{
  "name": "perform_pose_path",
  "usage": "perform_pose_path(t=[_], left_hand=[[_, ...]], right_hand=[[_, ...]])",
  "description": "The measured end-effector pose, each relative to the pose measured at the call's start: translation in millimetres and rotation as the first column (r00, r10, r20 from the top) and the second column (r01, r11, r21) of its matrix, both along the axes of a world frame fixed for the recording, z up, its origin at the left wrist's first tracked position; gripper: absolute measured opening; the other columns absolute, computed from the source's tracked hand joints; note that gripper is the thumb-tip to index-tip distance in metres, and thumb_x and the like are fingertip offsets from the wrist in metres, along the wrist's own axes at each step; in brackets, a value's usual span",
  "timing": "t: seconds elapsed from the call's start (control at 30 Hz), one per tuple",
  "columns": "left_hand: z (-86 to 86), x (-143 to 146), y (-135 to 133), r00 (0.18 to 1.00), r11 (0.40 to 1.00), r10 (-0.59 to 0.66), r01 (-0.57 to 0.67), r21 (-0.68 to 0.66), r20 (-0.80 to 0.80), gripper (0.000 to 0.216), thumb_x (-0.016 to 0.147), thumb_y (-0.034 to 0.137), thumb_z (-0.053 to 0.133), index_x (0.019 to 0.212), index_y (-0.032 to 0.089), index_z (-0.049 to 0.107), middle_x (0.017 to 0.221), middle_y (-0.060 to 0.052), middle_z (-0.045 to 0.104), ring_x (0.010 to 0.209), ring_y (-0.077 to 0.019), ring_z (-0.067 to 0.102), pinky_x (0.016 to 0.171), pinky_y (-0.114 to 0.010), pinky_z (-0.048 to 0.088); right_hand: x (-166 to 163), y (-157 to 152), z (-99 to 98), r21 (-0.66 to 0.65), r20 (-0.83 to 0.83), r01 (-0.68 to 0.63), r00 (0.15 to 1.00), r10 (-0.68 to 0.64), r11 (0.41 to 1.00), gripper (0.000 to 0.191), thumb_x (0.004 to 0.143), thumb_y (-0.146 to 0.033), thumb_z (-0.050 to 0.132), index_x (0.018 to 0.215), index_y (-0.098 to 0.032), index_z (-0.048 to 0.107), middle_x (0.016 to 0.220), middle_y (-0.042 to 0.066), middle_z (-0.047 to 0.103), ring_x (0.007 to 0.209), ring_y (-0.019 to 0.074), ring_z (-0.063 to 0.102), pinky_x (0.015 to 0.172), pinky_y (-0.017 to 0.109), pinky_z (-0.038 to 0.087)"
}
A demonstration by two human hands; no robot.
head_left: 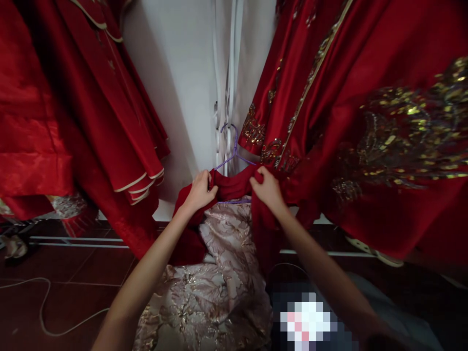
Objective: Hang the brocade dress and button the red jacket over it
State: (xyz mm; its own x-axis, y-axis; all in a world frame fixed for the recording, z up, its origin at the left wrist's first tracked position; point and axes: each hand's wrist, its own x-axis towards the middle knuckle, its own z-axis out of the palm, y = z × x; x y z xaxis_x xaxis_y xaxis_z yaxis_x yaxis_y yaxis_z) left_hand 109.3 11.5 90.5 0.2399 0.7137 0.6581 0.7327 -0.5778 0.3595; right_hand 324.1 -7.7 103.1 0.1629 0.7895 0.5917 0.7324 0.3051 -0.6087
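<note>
A dark red garment point(234, 184) hangs on a thin purple hanger point(235, 150), whose hook meets a white metal strip on the wall. My left hand point(203, 189) is closed on the garment's left shoulder edge, its thumb and fingers pinching the cloth. At the other shoulder, my right hand point(266, 187) grips the same garment near the collar. Inside its open front shows a pale pinkish patterned fabric with a metallic sheen point(230, 234), draped over the hanger's lower bar and spreading down toward me.
Red garments point(95, 97) hang on the left, and red gowns with gold sequins point(405, 126) on the right. White metal strips point(234, 58) run up the wall between them. A pale cable point(46, 307) lies on the dark tiled floor. Shoes point(380, 251) sit below the right gowns.
</note>
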Motion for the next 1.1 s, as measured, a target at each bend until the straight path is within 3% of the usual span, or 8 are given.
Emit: perform_pose_path(t=[0.17, 0.3, 0.37, 0.5, 0.67, 0.83, 0.93, 1.1], left_hand=[[6.1, -9, -4, 0.998, 0.998, 0.059, -0.058, 0.019, -0.035, 0.022, 0.066, 0.011, 0.054, 0.077, 0.021, 0.037, 0.084, -0.004, 0.048, 0.083, -0.02, 0.048, 0.074, -0.033, 0.039], [3.3, -19, -18, 0.984, 0.979, 0.178, -0.176, 0.103, -0.009, 0.019, 0.066, 0.013, 0.057, 0.077, 0.02, 0.042, 0.107, -0.01, 0.046, 0.102, -0.0262, 0.045, 0.086, -0.04, 0.037], [-5.1, -19, -25, 0.982, 0.982, 0.183, -0.185, 0.037, 0.041, 0.018, 0.069, 0.016, 0.056, 0.081, 0.021, 0.044, 0.098, -0.008, 0.049, 0.093, -0.024, 0.05, 0.082, -0.038, 0.04], [-23.6, -2, -35, 0.974, 0.984, 0.073, -0.035, -0.176, 0.213, 0.022, 0.073, 0.016, 0.052, 0.092, 0.022, 0.043, 0.078, 0.0, 0.054, 0.068, -0.015, 0.055, 0.066, -0.027, 0.042], [-30.1, 33, -41, 0.935, 0.922, -0.209, 0.286, -0.26, 0.287, 0.022, 0.073, 0.016, 0.053, 0.094, 0.02, 0.046, 0.08, 0.002, 0.057, 0.068, -0.0109, 0.055, 0.067, -0.023, 0.043], [-37.6, 39, -49, 0.86, 0.894, -0.255, 0.384, -0.232, 0.441, 0.035, 0.076, 0.014, 0.053, 0.109, 0.021, 0.045, 0.095, -0.002, 0.059, 0.082, -0.0118, 0.059, 0.079, -0.026, 0.047], [-46.5, 40, -54, 0.804, 0.905, -0.217, 0.378, -0.194, 0.553, 0.038, 0.077, 0.014, 0.054, 0.113, 0.021, 0.045, 0.097, -0.004, 0.06, 0.088, -0.0125, 0.06, 0.083, -0.028, 0.048], [-53.5, 45, -57, 0.638, 0.929, -0.086, 0.33, -0.17, 0.766, 0.024, 0.076, 0.021, 0.061, 0.095, 0.02, 0.046, 0.088, -0.004, 0.062, 0.084, -0.0122, 0.063, 0.078, -0.028, 0.051]], right_hand=[[-58, -36, -17.5, -0.04, 0.036, -0.348, 0.936, 0.35, 0.937, 0.009, 0.075, -0.026, 0.047, 0.082, -0.022, 0.047, 0.062, -0.004, 0.048, 0.053, 0.0115, 0.042, 0.056, 0.021, 0.033], [-37, -49, -22.0, -0.036, 0.097, -0.334, 0.937, 0.335, 0.942, 0.007, 0.073, -0.024, 0.05, 0.075, -0.022, 0.043, 0.058, -0.007, 0.039, 0.049, 0.0086, 0.033, 0.053, 0.021, 0.028], [-21, -45, -26.0, -0.034, 0.081, -0.31, 0.947, 0.312, 0.95, 0.011, 0.071, -0.022, 0.05, 0.072, -0.022, 0.04, 0.057, -0.007, 0.036, 0.048, 0.008, 0.032, 0.052, 0.021, 0.027], [-9, -28, -35.2, -0.037, -0.093, -0.434, 0.898, 0.43, 0.9, 0.014, 0.07, -0.022, 0.051, 0.073, -0.022, 0.038, 0.061, -0.007, 0.039, 0.054, 0.0085, 0.038, 0.056, 0.02, 0.032], [-21, -12, -32.5, -0.071, -0.316, -0.719, 0.674, 0.668, 0.692, 0.011, 0.07, -0.022, 0.053, 0.078, -0.02, 0.045, 0.069, -0.005, 0.047, 0.065, 0.0098, 0.047, 0.063, 0.021, 0.038], [-14, -21, -32.6, -0.078, -0.471, -0.779, 0.579, 0.665, 0.622, 0.022, 0.069, -0.025, 0.062, 0.089, -0.022, 0.052, 0.085, -0.002, 0.056, 0.08, 0.0122, 0.056, 0.078, 0.026, 0.045], [-8, -29, -38.5, -0.087, -0.522, -0.78, 0.566, 0.639, 0.62, 0.029, 0.073, -0.026, 0.06, 0.101, -0.023, 0.055, 0.096, 0.002, 0.06, 0.093, 0.0149, 0.058, 0.089, 0.032, 0.044], [-9, -31, -47.1, -0.012, -0.495, -0.715, 0.612, 0.617, 0.699, 0.026, 0.076, -0.033, 0.062, 0.098, -0.022, 0.057, 0.099, 0.004, 0.062, 0.095, 0.0157, 0.059, 0.092, 0.034, 0.045]])
